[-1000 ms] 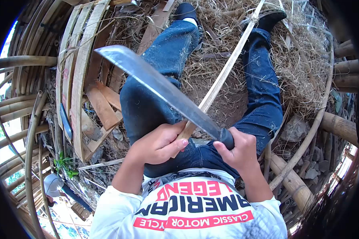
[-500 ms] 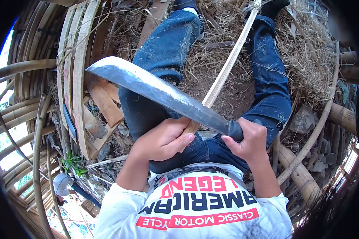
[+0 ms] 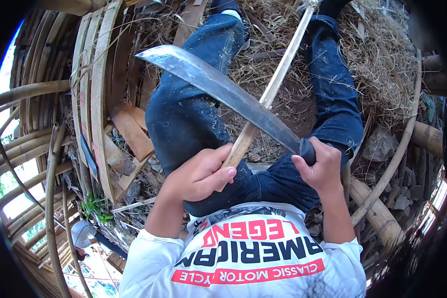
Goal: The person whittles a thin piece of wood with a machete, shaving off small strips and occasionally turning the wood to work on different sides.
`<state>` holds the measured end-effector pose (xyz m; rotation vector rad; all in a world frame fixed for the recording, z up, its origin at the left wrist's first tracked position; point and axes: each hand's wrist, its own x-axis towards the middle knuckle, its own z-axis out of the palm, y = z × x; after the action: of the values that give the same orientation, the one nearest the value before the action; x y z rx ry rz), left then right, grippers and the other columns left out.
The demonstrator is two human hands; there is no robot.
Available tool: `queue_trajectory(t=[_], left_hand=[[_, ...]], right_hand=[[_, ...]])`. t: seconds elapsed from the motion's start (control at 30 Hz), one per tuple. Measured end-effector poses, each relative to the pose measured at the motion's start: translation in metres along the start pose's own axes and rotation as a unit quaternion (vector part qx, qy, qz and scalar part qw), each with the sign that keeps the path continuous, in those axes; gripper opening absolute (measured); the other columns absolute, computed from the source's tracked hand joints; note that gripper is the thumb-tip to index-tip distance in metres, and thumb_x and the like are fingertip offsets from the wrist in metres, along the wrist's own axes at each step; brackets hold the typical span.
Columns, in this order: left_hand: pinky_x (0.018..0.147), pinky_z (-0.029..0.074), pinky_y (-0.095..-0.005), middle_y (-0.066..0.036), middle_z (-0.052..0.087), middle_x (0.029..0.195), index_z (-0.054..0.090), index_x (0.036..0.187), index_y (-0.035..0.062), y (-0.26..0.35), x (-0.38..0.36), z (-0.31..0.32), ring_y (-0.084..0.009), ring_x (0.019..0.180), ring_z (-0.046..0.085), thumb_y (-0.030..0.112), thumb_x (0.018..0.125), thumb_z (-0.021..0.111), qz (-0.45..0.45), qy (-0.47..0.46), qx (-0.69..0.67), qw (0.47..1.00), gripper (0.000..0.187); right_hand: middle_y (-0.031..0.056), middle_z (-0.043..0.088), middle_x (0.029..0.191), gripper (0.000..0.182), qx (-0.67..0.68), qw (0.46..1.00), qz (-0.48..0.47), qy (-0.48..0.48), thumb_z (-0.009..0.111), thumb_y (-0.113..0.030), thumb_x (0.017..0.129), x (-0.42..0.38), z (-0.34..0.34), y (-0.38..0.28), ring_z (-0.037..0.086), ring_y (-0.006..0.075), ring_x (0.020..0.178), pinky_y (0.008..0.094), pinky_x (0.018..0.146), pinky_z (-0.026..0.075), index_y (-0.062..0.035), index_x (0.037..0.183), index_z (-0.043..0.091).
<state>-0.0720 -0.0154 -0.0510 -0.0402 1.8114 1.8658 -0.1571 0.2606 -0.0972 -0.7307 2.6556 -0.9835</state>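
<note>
My left hand is closed around the near end of a long, pale bamboo strip, which slants away between my legs toward the feet. My right hand grips the dark handle of a machete. Its broad, worn steel blade lies across the strip a short way beyond my left hand, the tip pointing up and left over my bent knee. Blade and strip appear to touch where they cross. The strip's far end sits near one foot at the top edge.
Wooden planks lean on the left beside bamboo poles. Dry shavings cover the ground at upper right. Cut bamboo and stones lie on the right. Another person is at lower left, beyond the poles.
The machete blade has slid away from my left hand, farther up the strip, and its tip has shifted up and right. My right hand has moved slightly right and forward; my left hand stays nearly in place.
</note>
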Motion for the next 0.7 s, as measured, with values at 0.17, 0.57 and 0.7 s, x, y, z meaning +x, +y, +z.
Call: queue_trajectory(t=[0.17, 0.57, 0.7], left_hand=[[0.048, 0.040, -0.0304, -0.004, 0.049, 0.057, 0.049, 0.097, -0.0003, 0.001, 0.000, 0.004, -0.0161, 0.048, 0.051, 0.027, 0.099, 0.047, -0.029, -0.021, 0.072, 0.997, 0.027], [0.048, 0.042, -0.0262, -0.003, 0.056, 0.064, 0.053, 0.097, -0.0029, -0.001, -0.008, 0.000, -0.0142, 0.051, 0.055, 0.034, 0.094, 0.052, -0.057, -0.030, 0.057, 0.996, 0.037], [0.048, 0.041, -0.0267, -0.003, 0.055, 0.063, 0.053, 0.094, -0.0011, -0.005, -0.017, -0.001, -0.0146, 0.050, 0.055, 0.033, 0.094, 0.052, -0.046, -0.010, 0.014, 0.999, 0.034]], right_hand=[[0.0131, 0.055, 0.055, 0.047, 0.039, 0.999, 0.007, 0.000, 0.075, -0.049, 0.075, -0.006, 0.008, -0.020, 0.059, 0.0332, 0.049, 0.0382, 0.047, 0.046, -0.0059, 0.068, 0.056], [0.0133, 0.056, 0.057, 0.048, -0.022, 0.999, -0.010, -0.022, 0.074, -0.050, 0.075, 0.014, -0.005, 0.007, 0.061, 0.0336, 0.053, 0.0402, 0.049, 0.047, -0.0068, 0.070, 0.055], [0.0153, 0.056, 0.057, 0.046, -0.033, 0.997, 0.069, 0.007, 0.070, -0.048, 0.080, 0.022, -0.012, 0.029, 0.061, 0.0366, 0.056, 0.0437, 0.053, 0.047, -0.0060, 0.070, 0.056]])
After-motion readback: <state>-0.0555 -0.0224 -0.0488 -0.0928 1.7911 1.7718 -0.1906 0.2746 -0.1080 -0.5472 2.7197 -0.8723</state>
